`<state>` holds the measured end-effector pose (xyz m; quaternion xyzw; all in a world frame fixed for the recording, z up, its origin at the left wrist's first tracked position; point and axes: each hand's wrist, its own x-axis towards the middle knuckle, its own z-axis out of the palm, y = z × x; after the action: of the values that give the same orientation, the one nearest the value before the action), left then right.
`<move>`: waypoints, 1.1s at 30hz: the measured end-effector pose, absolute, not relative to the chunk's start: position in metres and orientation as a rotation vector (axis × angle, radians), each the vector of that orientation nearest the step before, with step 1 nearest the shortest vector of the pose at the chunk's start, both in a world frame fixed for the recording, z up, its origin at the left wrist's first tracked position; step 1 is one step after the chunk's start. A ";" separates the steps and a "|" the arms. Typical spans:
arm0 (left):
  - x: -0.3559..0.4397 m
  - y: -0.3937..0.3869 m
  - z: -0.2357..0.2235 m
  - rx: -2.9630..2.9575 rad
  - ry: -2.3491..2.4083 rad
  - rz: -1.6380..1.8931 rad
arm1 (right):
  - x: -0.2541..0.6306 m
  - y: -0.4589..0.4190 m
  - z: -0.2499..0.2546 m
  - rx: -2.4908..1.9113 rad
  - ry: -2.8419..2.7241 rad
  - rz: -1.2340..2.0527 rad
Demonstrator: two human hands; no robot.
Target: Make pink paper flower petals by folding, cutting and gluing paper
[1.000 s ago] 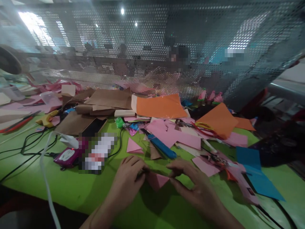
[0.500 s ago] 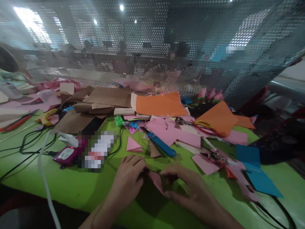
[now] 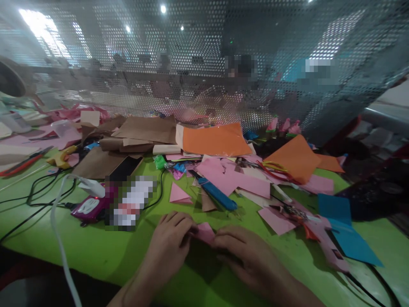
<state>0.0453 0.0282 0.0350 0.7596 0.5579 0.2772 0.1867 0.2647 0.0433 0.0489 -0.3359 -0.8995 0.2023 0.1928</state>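
Between my two hands, just above the green table point(image 3: 105, 260), is a small piece of pink paper point(image 3: 205, 233). My left hand point(image 3: 174, 236) pinches its left end, with the fingers curled over it. At the paper's right end my right hand point(image 3: 241, 249) has its fingers closed on the edge; the thumb is partly in shadow. A folded pink paper triangle point(image 3: 179, 194) lies beyond my left hand. The blue box cutter point(image 3: 217, 194) rests past the held paper, beside a brown paper scrap point(image 3: 207, 204).
On the right are a pink glue gun point(image 3: 329, 245) with its cord and a folded blue paper point(image 3: 348, 230). An orange paper pack point(image 3: 217, 140) and brown paper point(image 3: 147, 129) lie at the back. Leftward, a purple power strip point(image 3: 94, 207) has a white cable point(image 3: 59, 238).
My right hand has moved in and its fingers have closed on the right end of the pink paper. The paper has turned to show more of its face.
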 end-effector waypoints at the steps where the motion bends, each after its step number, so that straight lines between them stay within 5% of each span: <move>1: 0.044 0.027 0.036 2.128 1.560 0.774 | 0.264 0.044 0.049 -0.948 -2.522 0.575; 33: 0.041 0.010 0.028 2.210 1.484 0.798 | 0.259 0.046 0.057 -1.035 -2.428 0.720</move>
<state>0.0408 0.0101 0.0276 0.7822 0.5252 0.2824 0.1805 0.2592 0.0458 0.0575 -0.3705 -0.8693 0.2579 0.2014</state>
